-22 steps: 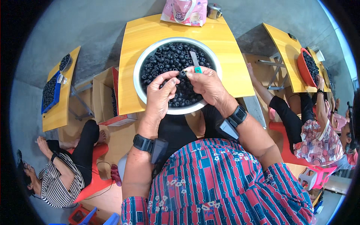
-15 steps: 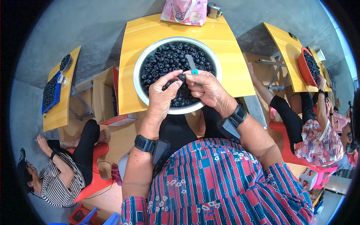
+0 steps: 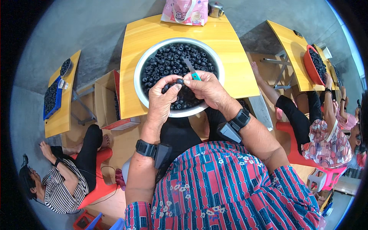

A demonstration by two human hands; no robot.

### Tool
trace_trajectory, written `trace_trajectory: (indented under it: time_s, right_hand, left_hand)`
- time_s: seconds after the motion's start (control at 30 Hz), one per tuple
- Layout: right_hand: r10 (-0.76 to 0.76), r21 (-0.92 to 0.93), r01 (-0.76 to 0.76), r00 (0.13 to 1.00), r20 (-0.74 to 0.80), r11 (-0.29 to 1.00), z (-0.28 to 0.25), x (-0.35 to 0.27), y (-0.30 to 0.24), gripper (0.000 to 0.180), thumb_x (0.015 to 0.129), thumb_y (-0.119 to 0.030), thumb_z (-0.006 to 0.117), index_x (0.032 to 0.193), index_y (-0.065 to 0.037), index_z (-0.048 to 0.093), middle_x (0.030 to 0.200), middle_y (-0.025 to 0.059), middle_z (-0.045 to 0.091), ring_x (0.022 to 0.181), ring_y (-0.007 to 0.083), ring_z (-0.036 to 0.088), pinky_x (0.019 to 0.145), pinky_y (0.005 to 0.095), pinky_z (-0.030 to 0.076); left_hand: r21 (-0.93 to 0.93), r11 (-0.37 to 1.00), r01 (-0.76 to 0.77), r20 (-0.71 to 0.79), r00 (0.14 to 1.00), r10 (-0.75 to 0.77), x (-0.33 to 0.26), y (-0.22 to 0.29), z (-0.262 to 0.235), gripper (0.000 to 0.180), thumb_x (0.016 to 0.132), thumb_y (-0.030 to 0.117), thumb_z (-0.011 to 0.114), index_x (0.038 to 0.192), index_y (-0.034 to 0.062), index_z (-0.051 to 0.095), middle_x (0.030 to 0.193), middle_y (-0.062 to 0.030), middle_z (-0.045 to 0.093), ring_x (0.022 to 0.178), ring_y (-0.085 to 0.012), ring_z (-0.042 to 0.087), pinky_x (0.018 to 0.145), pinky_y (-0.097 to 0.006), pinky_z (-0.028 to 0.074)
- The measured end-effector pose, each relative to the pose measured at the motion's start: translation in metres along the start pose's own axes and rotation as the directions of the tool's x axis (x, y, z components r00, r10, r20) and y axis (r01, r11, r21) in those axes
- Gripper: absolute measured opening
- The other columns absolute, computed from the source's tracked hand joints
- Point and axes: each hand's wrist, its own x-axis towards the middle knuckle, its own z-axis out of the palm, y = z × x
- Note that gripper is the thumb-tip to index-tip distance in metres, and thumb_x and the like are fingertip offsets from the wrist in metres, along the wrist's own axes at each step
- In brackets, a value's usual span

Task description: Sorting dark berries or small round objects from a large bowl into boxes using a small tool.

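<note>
A wide metal basin (image 3: 138, 87) filled with small round black pieces (image 3: 168, 61) stands before me; many show a ring-shaped end. Over its near side my left hand (image 3: 161, 96) is closed, pinching one black round piece (image 3: 179, 81) between thumb and forefinger. A second dark piece (image 3: 166, 88) sits in the curl of its fingers. Right beside it, my right hand (image 3: 207, 89) grips a small knife by its teal handle (image 3: 196, 76), the grey blade (image 3: 189, 65) pointing up and away. The right thumb and fingertips touch or nearly touch the pinched piece.
The basin rests on a yellow wooden table (image 3: 234, 65) with a pink bag (image 3: 184, 13) and metal pot (image 3: 216, 10) at its far edge. A cardboard box (image 3: 105, 96) is at left. People sit at side tables with a blue crate (image 3: 58, 97) and a red basin (image 3: 308, 63).
The knife has tilted, its blade leaning further left, and its handle shows more above the right hand. Both hands keep close together over the basin. The whole view has shifted slightly.
</note>
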Motion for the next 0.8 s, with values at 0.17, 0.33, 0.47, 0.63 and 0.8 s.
trace_trajectory:
  time_s: [0.17,0.33,0.47,0.63,0.8]
  right_hand:
    - [-0.138,-0.204,0.113,0.984,-0.112,0.972,0.012,-0.006,-0.003,0.012,0.086,-0.007,0.067,0.098,-0.007,0.068,0.070,-0.0093,0.052,0.059,0.0004,0.042,0.053,0.0171,0.033]
    - [-0.328,-0.438,0.312,0.944,0.041,0.843,0.004,-0.008,-0.007,0.027,0.083,-0.002,0.067,0.110,-0.005,0.068,0.079,-0.0066,0.059,0.072,0.0023,0.049,0.069,0.0190,0.042]
    - [-0.375,-0.480,0.406,0.913,0.164,0.778,0.003,-0.007,-0.008,0.030,0.083,-0.001,0.067,0.113,-0.004,0.067,0.100,0.0015,0.067,0.085,0.0066,0.056,0.080,0.0235,0.048]
    - [-0.396,-0.527,0.398,0.910,0.124,0.751,-0.004,-0.006,-0.003,0.025,0.081,-0.003,0.071,0.106,-0.005,0.070,0.094,0.0014,0.066,0.084,0.0078,0.058,0.079,0.0243,0.049]
    - [-0.429,-0.556,0.411,0.897,0.106,0.722,-0.006,-0.006,0.000,0.024,0.078,-0.004,0.073,0.102,-0.005,0.071,0.091,0.0008,0.064,0.081,0.0079,0.057,0.077,0.0239,0.048]
  left_hand:
    - [-0.038,0.999,0.031,0.065,0.997,-0.029,0.001,0.000,-0.002,0.023,0.087,0.005,0.067,0.109,-0.0001,0.063,0.083,0.0022,0.057,0.059,-0.0001,0.041,0.048,-0.015,0.032]
    - [-0.017,0.998,0.057,0.079,0.995,-0.055,0.001,0.000,-0.001,0.024,0.087,0.007,0.068,0.109,0.0001,0.063,0.077,0.0055,0.055,0.058,0.0009,0.040,0.049,-0.015,0.032]
    - [0.016,0.996,0.084,0.110,0.990,-0.086,0.001,-0.001,-0.004,0.025,0.088,0.009,0.066,0.111,0.0004,0.063,0.075,0.0058,0.054,0.058,0.0007,0.040,0.049,-0.015,0.032]
    - [0.018,0.993,0.118,0.155,0.981,-0.119,0.001,0.002,-0.003,0.026,0.089,0.011,0.065,0.112,-0.0008,0.062,0.075,0.0059,0.053,0.059,0.0004,0.040,0.050,-0.015,0.032]
    - [-0.010,0.985,0.174,0.186,0.968,-0.169,0.003,0.000,-0.005,0.028,0.090,0.012,0.065,0.113,-0.0031,0.060,0.076,0.0050,0.052,0.060,-0.0004,0.040,0.049,-0.016,0.030]
